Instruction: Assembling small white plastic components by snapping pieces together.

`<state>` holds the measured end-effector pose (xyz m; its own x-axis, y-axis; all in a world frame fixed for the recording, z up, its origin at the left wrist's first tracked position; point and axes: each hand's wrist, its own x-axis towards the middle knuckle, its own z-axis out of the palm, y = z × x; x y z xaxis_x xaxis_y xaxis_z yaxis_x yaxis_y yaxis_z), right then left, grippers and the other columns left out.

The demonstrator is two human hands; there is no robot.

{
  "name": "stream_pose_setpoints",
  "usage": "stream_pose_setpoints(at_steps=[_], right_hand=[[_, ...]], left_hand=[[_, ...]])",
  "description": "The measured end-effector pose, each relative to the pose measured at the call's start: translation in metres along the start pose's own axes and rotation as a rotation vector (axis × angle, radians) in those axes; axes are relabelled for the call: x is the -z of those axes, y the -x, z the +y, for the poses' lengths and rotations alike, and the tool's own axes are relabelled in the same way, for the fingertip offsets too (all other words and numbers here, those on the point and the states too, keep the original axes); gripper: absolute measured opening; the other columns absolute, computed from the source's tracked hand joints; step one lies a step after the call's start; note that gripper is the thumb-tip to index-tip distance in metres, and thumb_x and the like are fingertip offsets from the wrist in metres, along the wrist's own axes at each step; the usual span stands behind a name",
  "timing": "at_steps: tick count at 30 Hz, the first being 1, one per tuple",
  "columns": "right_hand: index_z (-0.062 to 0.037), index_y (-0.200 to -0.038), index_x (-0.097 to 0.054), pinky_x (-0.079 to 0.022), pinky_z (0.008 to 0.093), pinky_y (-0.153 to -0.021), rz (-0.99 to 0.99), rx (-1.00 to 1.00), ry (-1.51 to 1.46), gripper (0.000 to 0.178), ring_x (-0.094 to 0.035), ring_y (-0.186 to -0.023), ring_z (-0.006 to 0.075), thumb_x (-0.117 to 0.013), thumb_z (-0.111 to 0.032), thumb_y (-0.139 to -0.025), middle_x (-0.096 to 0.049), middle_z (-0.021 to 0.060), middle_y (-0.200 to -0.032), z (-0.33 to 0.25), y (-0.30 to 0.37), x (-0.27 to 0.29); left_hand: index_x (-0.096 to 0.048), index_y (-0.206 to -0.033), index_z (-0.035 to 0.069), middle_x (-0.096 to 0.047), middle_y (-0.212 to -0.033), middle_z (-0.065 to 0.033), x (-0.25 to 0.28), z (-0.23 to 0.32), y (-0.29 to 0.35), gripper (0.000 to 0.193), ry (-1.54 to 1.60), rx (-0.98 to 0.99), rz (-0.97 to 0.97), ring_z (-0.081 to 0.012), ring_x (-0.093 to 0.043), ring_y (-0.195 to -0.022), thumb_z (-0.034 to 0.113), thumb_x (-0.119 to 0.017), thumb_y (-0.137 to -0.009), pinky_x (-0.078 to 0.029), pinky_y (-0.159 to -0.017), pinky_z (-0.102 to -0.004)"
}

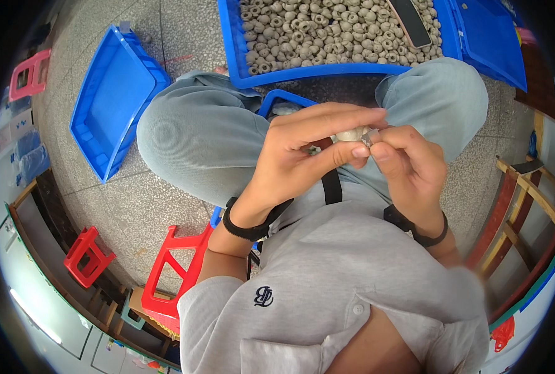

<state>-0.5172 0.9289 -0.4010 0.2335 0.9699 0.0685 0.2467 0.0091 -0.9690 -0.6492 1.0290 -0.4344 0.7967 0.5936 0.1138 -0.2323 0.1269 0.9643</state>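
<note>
My left hand (290,146) is closed round a small whitish rounded piece (350,134), its thumb pressed along the near side. From the right, my right hand (411,163) pinches a small grey, metal-looking piece (370,138) between thumb and forefinger, against the whitish piece. Fingers partly cover both pieces, so their exact kind cannot be made out. Beyond my hands stands a blue crate (290,76) filled with many small, round, grey-beige pieces (327,34), several with a hole in them. A dark-screened phone (410,23) lies on top of those pieces.
Another blue crate (112,103) sits on the speckled floor (118,209) at the left. A blue rim (284,95) shows between my legs. Red stools (165,274) stand at the lower left, a pink stool (30,75) at the far left. A wooden frame (517,212) is at the right.
</note>
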Motion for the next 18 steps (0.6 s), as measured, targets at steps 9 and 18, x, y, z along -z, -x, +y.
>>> stream_pose_setpoints(at_steps=[9,18], right_hand=[[-0.0017,-0.083,-0.053,-0.028,0.0155,-0.046,0.000,-0.190,-0.534,0.016,-0.036,-0.054,0.0014,-0.046,-0.015,-0.090,-0.055,0.0024,-0.070,-0.005,0.004,0.001],[0.0020,-0.081,-0.053,-0.039,0.0202,-0.057,-0.032,-0.114,-0.432,0.012,-0.049,-0.066,0.0069,-0.049,-0.008,-0.087,-0.056,0.0051,-0.078,-0.006,0.001,0.002]], left_hand=[[-0.057,-0.106,-0.005,-0.057,-0.102,-0.0184,0.000,0.003,-0.001,0.037,0.153,0.026,-0.008,-0.0115,-0.057,-0.065,0.013,-0.065,-0.076,-0.041,-0.043,-0.0161],[-0.059,-0.102,-0.005,-0.056,-0.102,-0.0181,0.000,-0.001,-0.001,0.040,0.158,-0.020,-0.009,-0.0100,-0.055,-0.062,0.018,-0.070,-0.071,-0.042,-0.044,-0.0169]])
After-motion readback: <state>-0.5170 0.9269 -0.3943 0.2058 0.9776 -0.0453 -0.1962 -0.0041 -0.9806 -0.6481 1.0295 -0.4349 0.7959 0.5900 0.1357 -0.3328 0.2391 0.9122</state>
